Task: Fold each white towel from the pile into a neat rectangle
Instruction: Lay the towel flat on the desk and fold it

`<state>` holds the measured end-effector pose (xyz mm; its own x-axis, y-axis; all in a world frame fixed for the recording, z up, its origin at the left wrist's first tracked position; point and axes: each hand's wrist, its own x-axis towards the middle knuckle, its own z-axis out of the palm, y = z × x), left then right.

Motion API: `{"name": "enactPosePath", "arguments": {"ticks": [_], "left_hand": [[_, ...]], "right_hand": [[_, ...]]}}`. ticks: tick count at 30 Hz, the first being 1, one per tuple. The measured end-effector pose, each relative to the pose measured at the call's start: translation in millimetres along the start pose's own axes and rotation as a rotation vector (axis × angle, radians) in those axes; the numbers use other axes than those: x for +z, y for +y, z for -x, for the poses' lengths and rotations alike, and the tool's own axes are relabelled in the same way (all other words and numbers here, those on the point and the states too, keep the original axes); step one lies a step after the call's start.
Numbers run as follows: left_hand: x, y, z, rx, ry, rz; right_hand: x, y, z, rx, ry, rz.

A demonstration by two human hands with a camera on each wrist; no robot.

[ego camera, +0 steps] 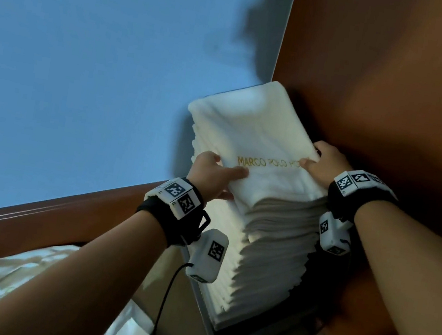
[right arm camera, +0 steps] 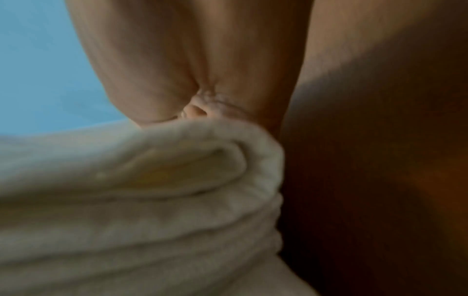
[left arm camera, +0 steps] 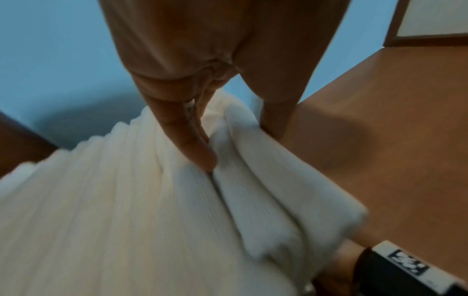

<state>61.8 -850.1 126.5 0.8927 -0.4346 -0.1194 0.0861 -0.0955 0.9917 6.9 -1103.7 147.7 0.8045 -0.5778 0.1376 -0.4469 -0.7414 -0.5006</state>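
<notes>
Folded white terry towel (ego camera: 251, 131) tops the tall white stack (ego camera: 266, 255), long axis running away; left hand (ego camera: 213, 170) and right hand (ego camera: 323, 164) pinch its near corners.

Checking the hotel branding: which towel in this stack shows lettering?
The top towel, gripped at its near edge by the left hand and right hand; gold letters cross it, while the towels below show only plain edges.
</notes>
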Motion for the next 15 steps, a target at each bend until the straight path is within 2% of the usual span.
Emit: {"name": "enactPosePath", "arguments": {"ticks": [2,3,6,7,9,12,15], "left_hand": [[-7.4,7.4,-1.0,0.017,0.027,-0.101],[-12.7,12.5,-5.1,0.066,0.086,-0.219],[-28.6,32.9,-25.7,0.331,0.227,-0.636],[-32.4,39.2,-34.3,0.419,0.215,-0.742],[-37.8,49.1,-53.8,0.511,0.121,-0.994],[-44.2,55.1,-86.0,0.443,-0.030,-1.324],[-43.1,54.9,-113.8,0.345,-0.133,-1.419]], "right_hand": [[-0.8,-3.3,1.6,0.031,-0.027,0.089],[-1.7,-7.5,3.5,0.027,-0.010,0.145],[0.2,-31.2,17.0,-0.094,0.124,0.243],[3.7,-41.1,23.4,-0.134,0.118,0.245],[13.2,-56.6,33.3,-0.145,-0.013,0.243],[24.7,-64.2,36.6,-0.074,-0.249,0.184],[34.7,-58.9,34.6,-0.019,-0.386,0.094]]}}
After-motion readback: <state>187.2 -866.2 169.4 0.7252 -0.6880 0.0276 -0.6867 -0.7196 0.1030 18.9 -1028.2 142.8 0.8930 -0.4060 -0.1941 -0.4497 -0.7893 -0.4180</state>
